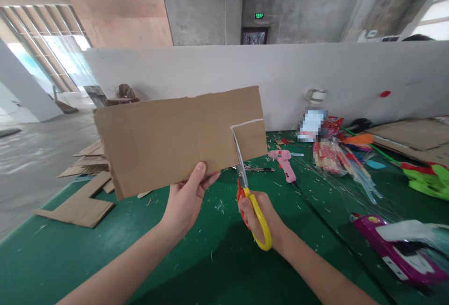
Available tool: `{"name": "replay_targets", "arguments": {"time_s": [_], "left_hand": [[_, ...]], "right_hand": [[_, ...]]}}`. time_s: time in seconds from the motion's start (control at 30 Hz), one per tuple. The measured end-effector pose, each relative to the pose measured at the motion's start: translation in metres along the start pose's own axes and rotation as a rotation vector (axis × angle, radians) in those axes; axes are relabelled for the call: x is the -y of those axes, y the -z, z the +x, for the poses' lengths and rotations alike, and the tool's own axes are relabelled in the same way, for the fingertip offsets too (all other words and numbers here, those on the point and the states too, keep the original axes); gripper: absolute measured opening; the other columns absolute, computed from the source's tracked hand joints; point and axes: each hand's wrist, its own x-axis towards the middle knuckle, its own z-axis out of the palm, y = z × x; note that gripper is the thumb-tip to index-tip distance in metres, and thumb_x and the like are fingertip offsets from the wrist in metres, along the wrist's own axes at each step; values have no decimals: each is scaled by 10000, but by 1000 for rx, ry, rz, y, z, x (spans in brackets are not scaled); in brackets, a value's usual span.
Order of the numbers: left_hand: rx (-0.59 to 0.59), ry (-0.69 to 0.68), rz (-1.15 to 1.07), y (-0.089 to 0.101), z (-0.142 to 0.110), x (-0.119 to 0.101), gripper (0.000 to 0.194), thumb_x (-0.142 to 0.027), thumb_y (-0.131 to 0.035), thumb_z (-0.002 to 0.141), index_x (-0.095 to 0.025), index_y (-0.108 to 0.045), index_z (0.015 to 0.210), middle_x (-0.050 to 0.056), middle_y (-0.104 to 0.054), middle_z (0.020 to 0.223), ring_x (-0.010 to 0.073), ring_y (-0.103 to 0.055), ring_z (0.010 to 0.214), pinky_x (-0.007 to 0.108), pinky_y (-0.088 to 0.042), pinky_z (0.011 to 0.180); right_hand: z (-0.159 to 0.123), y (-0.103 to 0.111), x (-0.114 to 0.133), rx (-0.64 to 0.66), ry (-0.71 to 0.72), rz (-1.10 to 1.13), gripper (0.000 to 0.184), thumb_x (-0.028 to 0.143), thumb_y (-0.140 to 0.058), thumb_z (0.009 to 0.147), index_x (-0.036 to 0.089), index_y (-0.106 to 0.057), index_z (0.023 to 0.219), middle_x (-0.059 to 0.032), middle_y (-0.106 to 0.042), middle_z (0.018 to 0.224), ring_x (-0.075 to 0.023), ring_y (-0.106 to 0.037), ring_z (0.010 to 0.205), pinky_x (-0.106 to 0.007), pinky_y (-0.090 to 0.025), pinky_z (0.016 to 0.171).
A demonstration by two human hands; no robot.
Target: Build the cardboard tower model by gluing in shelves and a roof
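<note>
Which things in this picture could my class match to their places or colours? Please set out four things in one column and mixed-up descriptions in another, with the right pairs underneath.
Things
1. Glue gun
2. Cardboard
3. Scissors
4. Exit sign

Descriptions
A. Held in the right hand
B. Lit green, high on the grey wall
C. Pink, lying on the green table
D. Held up by the left hand

Right pairs: 1-C, 2-D, 3-A, 4-B
</note>
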Motion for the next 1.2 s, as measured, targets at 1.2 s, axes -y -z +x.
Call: {"name": "replay_targets", "arguments": {"time_s": [1.2], "left_hand": [[-225, -202, 283, 21, 62, -117, 197, -63, -575, 699, -148, -617, 872, -41, -716, 768, 125, -637, 731, 228, -569, 639]], "right_hand": [[2, -11, -6, -36, -193, 853, 425, 623, -534, 855, 221, -535, 990, -121, -624, 1083, -228, -612, 941, -266, -513, 532]]}}
